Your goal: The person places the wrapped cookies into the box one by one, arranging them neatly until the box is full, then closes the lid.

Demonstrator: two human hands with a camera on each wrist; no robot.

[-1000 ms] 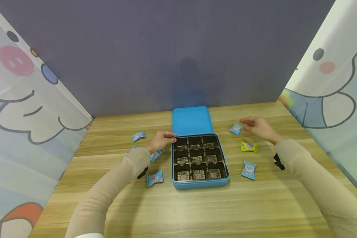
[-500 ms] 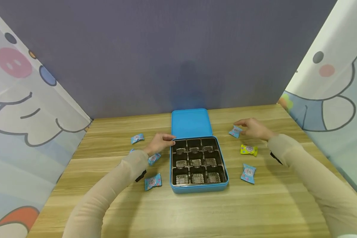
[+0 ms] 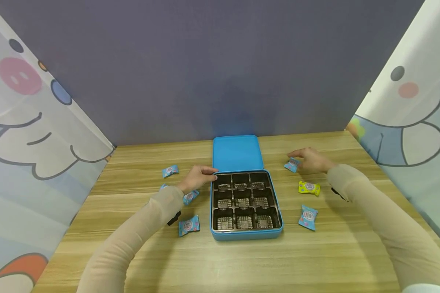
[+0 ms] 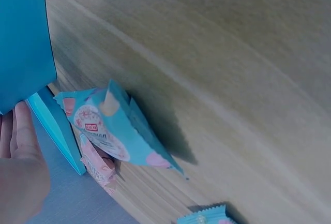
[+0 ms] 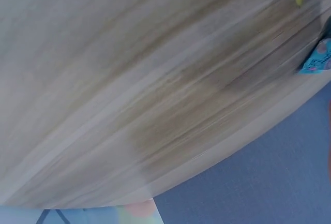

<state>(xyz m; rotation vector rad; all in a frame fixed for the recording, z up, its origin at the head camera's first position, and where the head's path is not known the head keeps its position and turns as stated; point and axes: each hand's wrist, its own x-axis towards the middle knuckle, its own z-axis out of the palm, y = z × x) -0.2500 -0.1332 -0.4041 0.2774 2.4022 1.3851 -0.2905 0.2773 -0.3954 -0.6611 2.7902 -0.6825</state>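
A blue tin [image 3: 246,235] stands mid-table, its lid [image 3: 237,154] folded back and a black nine-section tray [image 3: 243,203] inside. My left hand [image 3: 197,178] pinches the tin's far left corner, thumb at the inner rim and fingers by the hinge. In the left wrist view those fingers [image 4: 23,131] reach along the tin's side [image 4: 23,43]. My right hand [image 3: 311,160] pinches a blue-wrapped candy [image 3: 291,165] lying right of the lid, index finger at its far side, thumb mostly hidden. The right wrist view catches only that candy's edge [image 5: 318,58].
Right of the tin lie a yellow-wrapped candy [image 3: 309,188] and a blue one [image 3: 308,217]. On the left are several blue candies [image 3: 188,225], one partly behind the left sleeve [image 3: 157,211]. The left wrist view shows a pink-wrapped candy [image 4: 98,164]. A grey wall [image 3: 220,73] stands behind the table.
My right hand has moved left and down onto the blue candy, its fingers closing around it. The left hand stays at the tin's corner. The head view has shifted slightly.
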